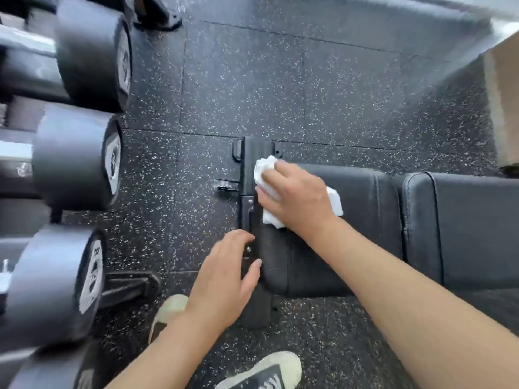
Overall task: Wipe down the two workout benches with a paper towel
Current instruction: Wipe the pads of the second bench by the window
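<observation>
A black padded workout bench [365,209] runs from the centre to the right edge, its seat pad nearest me and its longer back pad [471,226] beyond a gap. My right hand [297,200] presses a crumpled white paper towel [265,171] flat on the left end of the seat pad, fingers spread over it. My left hand [227,273] hovers or rests at the near left corner of the seat, by the black metal frame [247,192], fingers relaxed and holding nothing. Only one bench is in view.
Large black dumbbells [84,153] on a rack fill the left side, close to the bench end. The floor is black speckled rubber tile [309,88]. My two shoes [261,372] stand at the bottom. A tan box or wall [505,108] sits at the right edge.
</observation>
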{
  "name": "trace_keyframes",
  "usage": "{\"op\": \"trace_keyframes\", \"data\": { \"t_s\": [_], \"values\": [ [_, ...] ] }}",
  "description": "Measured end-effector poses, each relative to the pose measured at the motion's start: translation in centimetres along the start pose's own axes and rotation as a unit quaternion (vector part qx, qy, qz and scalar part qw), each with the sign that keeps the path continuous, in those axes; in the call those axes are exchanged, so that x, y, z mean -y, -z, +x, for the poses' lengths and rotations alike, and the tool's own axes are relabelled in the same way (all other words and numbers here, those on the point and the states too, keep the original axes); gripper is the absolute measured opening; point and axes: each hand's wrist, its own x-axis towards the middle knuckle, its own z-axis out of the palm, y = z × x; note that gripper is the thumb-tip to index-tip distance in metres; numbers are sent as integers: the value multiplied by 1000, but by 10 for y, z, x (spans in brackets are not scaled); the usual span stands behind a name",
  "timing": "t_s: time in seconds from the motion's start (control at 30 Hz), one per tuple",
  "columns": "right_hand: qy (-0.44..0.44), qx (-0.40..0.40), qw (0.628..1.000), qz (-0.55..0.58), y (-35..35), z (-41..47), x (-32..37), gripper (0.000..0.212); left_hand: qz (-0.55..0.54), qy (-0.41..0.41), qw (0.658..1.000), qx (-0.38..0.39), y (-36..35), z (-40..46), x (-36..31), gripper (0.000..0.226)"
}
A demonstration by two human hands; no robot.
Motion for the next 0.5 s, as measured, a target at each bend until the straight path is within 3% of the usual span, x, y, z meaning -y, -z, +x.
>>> {"op": "trace_keyframes", "data": {
  "t_s": [0.1,0.2,0.27,0.4,0.5],
  "values": [
    [-35,175,984,-11,-13,61,2,19,24,15,1000,-1,8,-9,8,39],
    [72,329,938,-83,-14,83,19,12,20,46,998,-25,24,-16,24,35],
    [156,358,915,-106,-8,70,36,18,22,60,997,-40,35,-20,34,34],
    [301,431,850,-31,21,-11,76,23,30,61,997,-45,50,-21,42,33],
    [318,364,875,22,28,-27,64,24,21,64,996,-54,56,-20,43,33]
  ]
}}
